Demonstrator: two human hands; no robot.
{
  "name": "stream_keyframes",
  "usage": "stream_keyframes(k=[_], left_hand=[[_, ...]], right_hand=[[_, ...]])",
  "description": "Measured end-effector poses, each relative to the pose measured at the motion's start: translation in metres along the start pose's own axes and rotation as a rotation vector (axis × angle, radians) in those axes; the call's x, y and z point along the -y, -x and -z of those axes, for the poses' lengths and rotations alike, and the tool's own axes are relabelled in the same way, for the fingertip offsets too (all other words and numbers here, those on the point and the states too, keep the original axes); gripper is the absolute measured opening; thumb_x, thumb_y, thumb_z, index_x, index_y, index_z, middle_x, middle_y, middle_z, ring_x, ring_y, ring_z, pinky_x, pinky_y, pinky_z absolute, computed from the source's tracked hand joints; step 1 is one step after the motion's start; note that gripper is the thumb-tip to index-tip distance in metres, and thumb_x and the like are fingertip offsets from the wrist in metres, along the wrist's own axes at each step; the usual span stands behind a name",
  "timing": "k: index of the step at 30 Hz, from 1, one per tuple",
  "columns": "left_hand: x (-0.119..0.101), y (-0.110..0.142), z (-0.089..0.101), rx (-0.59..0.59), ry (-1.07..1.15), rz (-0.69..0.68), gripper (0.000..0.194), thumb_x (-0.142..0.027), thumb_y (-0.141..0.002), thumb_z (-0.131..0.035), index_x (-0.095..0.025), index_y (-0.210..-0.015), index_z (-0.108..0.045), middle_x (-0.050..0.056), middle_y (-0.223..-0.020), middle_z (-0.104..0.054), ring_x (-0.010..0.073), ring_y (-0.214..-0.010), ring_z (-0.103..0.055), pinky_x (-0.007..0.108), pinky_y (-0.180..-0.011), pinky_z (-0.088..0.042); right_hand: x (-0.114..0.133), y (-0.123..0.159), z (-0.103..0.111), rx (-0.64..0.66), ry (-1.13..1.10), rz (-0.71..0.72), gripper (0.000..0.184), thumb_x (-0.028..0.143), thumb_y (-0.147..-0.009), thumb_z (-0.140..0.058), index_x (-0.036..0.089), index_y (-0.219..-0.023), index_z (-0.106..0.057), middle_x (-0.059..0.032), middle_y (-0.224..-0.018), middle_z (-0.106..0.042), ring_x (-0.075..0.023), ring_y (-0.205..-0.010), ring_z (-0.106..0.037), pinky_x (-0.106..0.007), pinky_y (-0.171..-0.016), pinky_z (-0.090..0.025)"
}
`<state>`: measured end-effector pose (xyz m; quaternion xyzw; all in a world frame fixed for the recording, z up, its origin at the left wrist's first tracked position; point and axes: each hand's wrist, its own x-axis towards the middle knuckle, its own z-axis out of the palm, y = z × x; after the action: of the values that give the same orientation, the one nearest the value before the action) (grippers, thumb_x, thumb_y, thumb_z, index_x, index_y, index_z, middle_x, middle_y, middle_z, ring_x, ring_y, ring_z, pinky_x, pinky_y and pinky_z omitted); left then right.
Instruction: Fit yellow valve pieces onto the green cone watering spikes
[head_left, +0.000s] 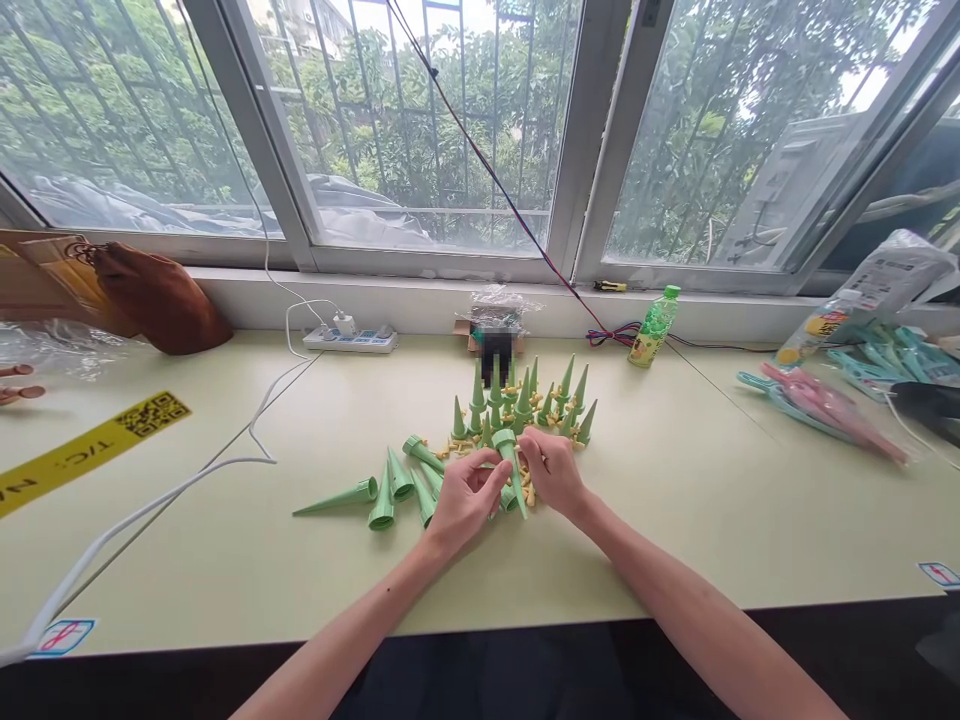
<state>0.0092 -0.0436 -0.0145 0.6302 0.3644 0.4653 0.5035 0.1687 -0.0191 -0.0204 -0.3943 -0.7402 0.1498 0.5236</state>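
Note:
My left hand (471, 492) is closed on a green plastic watering spike (507, 462), its wide capped end up and its point down toward me. My right hand (553, 468) is beside that cap with its fingers pinched; whatever they hold is hidden. Behind my hands stand several upright green spikes (495, 395) with small yellow pieces at their sides. More small yellow pieces (529, 492) lie loose on the table around my hands. To the left of my left hand, several loose green spikes (381, 508) lie or stand on the table.
A white power strip (349, 341) with a white cable sits at the back left. A green-capped bottle (655, 328) stands at the back right. Pink and teal packaged items (832, 410) are farther right. A brown bag (161, 300) rests at the far left.

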Motion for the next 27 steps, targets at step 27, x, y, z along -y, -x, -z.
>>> stream_keyframes(k=[27], left_hand=[[0.005,0.002,-0.002,-0.116,-0.42,-0.467,0.008,-0.024,-0.089,-0.061,-0.017,-0.09,-0.064,0.002,-0.083,-0.057,0.0055,-0.052,-0.043,0.018,-0.046,-0.04]], right_hand=[[0.013,-0.002,-0.001,-0.026,-0.154,-0.194,0.062,0.049,-0.1,-0.036,0.019,-0.046,-0.033,0.0024,-0.041,-0.035,-0.0072,-0.04,-0.031,-0.026,-0.043,-0.026]])
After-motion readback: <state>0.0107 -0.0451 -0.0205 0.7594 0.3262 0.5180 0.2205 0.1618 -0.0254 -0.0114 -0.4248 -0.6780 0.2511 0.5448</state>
